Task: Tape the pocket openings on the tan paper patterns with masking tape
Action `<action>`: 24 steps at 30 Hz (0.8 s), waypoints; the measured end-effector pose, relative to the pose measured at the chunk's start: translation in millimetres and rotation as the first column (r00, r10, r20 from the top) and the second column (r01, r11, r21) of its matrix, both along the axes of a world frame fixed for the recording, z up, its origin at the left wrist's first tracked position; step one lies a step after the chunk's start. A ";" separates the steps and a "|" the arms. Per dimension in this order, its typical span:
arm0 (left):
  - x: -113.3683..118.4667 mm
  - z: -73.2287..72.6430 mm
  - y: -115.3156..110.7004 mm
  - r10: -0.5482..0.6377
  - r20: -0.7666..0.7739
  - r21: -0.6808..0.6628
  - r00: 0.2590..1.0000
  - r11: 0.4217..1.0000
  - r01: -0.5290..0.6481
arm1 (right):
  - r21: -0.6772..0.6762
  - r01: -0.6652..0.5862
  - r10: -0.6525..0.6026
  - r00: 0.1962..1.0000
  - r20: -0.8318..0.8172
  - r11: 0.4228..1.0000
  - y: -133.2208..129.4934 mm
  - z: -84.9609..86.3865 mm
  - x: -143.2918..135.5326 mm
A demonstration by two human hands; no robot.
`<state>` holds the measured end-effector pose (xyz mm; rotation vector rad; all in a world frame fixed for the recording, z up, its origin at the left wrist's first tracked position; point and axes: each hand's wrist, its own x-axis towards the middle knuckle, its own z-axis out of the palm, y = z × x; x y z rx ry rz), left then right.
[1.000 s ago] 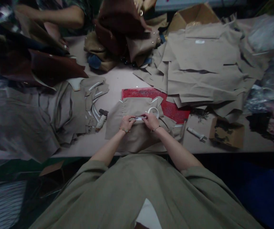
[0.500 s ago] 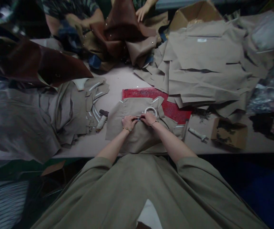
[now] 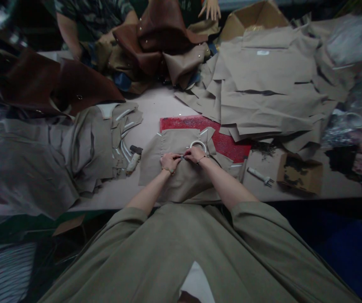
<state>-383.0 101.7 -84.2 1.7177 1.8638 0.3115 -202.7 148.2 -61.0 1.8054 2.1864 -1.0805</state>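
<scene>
My left hand (image 3: pixel 169 162) and my right hand (image 3: pixel 194 154) meet over a beige leather-like panel (image 3: pixel 181 141), fingertips pinched. Between them is a small dark, shiny strip (image 3: pixel 182 157), held at both ends; its exact kind is too small to make out. A white roll of tape (image 3: pixel 202 144) lies on the panel just beyond my right hand, which partly covers it. Under the panel's far side a red board (image 3: pixel 236 149) shows. To the left of the panel rests a hammer (image 3: pixel 133 162) with a wrapped pale handle.
A pronged punch (image 3: pixel 260 176) and a small cardboard box (image 3: pixel 300 173) with dark bits lie right. Beige cut pieces are stacked at the back right (image 3: pixel 272 75) and left (image 3: pixel 89 147). Across the table, a co-worker's arms are by brown leather bags (image 3: pixel 162 33); another hand (image 3: pixel 211 9) shows.
My hands stay at nearly the same spot with the dark strip. Across the table, one person's hand has lifted off the brown leather and moved right. The view has shifted slightly.
</scene>
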 end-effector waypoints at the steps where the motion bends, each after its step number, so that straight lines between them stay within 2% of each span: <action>1: -0.3 -0.2 0.2 -0.001 0.010 0.002 1.000 1.000 0.001 | -0.015 0.008 -0.008 1.000 0.007 1.000 0.7 1.8 -1.1; 8: -4.0 -0.6 1.9 0.003 0.090 -0.012 0.996 1.000 -0.002 | -0.040 -0.010 0.009 1.000 -0.011 0.999 3.9 4.8 -0.8; 14: -5.5 -5.9 2.4 -0.001 0.082 -0.013 0.997 1.000 0.002 | -0.036 -0.027 0.026 1.000 -0.017 0.999 6.5 -1.3 1.4; 19: -5.0 -2.6 1.4 -0.029 0.030 -0.001 0.999 1.000 0.029 | -0.029 -0.023 0.023 1.000 -0.004 0.999 8.0 -3.8 -0.1; 24: -5.2 -1.7 2.2 -0.008 0.070 -0.001 0.998 1.000 0.008 | -0.047 -0.010 0.010 1.000 0.006 0.999 9.4 -3.3 -0.9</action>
